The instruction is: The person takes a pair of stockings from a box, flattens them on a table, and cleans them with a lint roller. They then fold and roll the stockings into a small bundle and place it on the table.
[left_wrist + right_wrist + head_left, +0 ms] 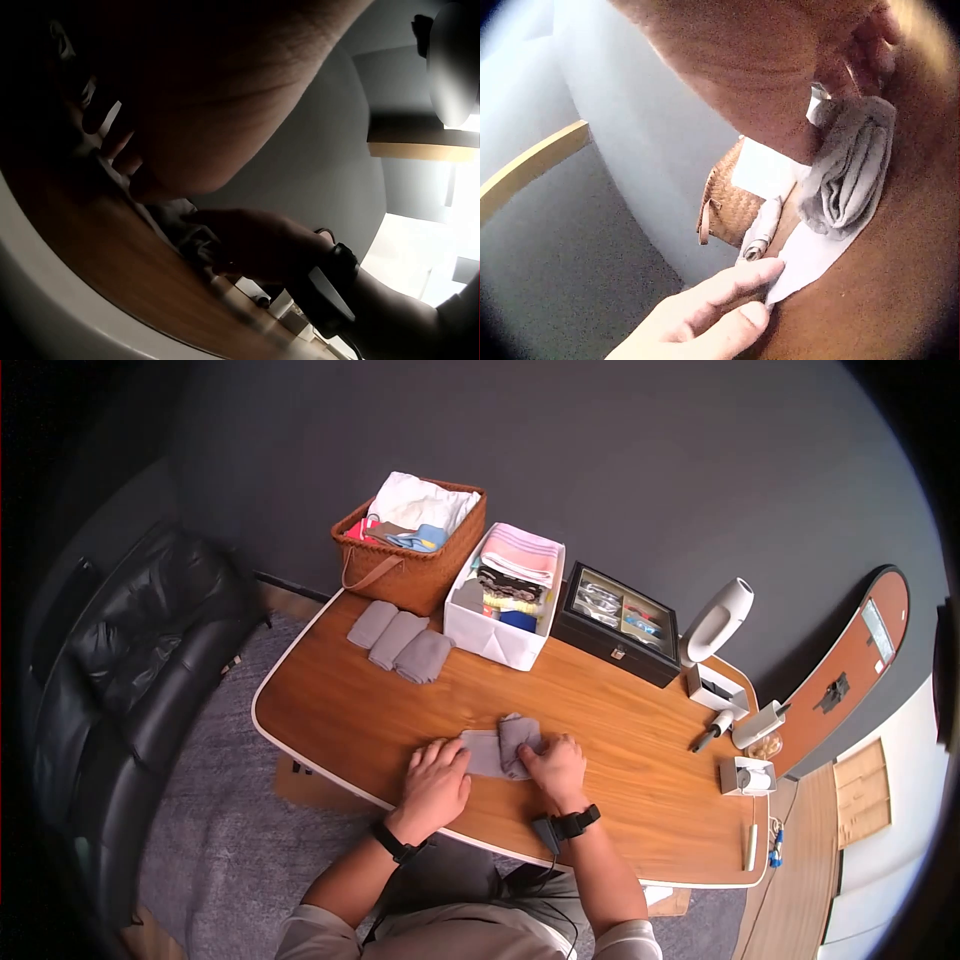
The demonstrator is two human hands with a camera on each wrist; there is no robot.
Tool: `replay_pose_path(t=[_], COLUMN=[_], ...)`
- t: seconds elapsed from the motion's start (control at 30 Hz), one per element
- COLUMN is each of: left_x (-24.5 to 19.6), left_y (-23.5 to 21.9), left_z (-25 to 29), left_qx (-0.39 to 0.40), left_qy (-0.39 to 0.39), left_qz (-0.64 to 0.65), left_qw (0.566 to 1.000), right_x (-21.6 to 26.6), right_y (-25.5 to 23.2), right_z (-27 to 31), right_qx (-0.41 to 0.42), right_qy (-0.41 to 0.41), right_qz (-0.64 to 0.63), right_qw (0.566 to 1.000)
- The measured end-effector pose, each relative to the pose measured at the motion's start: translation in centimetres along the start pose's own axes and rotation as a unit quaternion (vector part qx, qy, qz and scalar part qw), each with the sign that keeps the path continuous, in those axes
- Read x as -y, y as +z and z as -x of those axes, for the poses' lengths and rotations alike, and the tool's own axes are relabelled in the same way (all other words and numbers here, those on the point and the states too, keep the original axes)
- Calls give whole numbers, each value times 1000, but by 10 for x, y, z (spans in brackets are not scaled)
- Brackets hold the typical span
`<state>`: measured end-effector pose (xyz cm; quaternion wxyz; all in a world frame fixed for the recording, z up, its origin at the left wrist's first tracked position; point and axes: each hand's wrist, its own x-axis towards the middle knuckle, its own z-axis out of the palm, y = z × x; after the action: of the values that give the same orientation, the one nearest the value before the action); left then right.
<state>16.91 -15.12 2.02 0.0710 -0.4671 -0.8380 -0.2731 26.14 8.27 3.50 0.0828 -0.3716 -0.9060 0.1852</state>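
A grey cloth (484,753) lies on the table in front of me, flat at its left end and rolled into a thick bundle (517,738) at its right. My left hand (437,778) rests at the flat end, fingers extended, with fingertips at the cloth's edge. The right hand (558,768) grips the rolled part, thumb on its near side and fingers along its right. In the right wrist view the coiled layers of the roll (847,176) show end-on. The left wrist view is dark, with the cloth mostly hidden behind the left palm.
Three rolled grey cloths (400,641) lie at the back left. Behind them stand a wicker basket (430,575) of clothes, a white bin (497,642) of folded fabrics and a black glass-lidded case (612,642). A lint roller (714,729) and small white boxes sit at the right.
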Motion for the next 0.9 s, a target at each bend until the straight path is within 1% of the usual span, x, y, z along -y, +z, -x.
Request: replay_pose_path(t=[0.03, 0.1, 0.13, 0.23, 0.3, 0.37, 0.43, 0.47, 0.5, 0.6, 0.63, 0.73, 0.83, 0.9], left_x=[0, -2, -2, -2, 1, 10, 16, 20, 25, 24, 21, 8, -3, -4], left_y=[0, 1, 2, 5, 7, 9, 2, 1, 1, -2, -5, -18, -26, -21], left_z=[2, 3, 2, 0, 0, 0, 3, 6, 8, 10, 10, 2, -6, -6], left_qx=[4, 13, 18, 20, 5, 12, 23, 16, 9, 7, 10, -20, -3, 24], left_qy=[10, 32, 31, 22, 2, -25, -59, -59, -59, -73, -80, -29, 36, 41], left_qz=[10, 31, 48, 102, 137, 183, 225, 221, 218, 181, 165, 99, 65, 70], left_qw=[1000, 999, 998, 994, 991, 983, 972, 973, 974, 981, 983, 994, 997, 996], right_x=[1, 7, 12, 34, 49, 59, 51, 47, 41, 33, 29, 28, 35, 40], right_y=[1, 4, 4, 4, 3, 0, 8, 7, 0, -6, -4, 6, 15, 21], right_z=[-3, -2, 0, 13, 25, 34, 33, 32, 31, 29, 28, 33, 38, 42], right_qx=[2, -38, -60, -83, -93, -88, -65, -53, -29, -83, -46, -40, -22, -22], right_qy=[7, -24, -38, -93, -179, -257, -281, -291, -273, -297, -292, -325, -338, -337], right_qz=[-8, 3, 10, 52, 4, -47, -151, -202, -159, -83, -53, 18, 64, 113], right_qw=[1000, 999, 997, 991, 979, 961, 946, 934, 948, 948, 954, 945, 939, 935])
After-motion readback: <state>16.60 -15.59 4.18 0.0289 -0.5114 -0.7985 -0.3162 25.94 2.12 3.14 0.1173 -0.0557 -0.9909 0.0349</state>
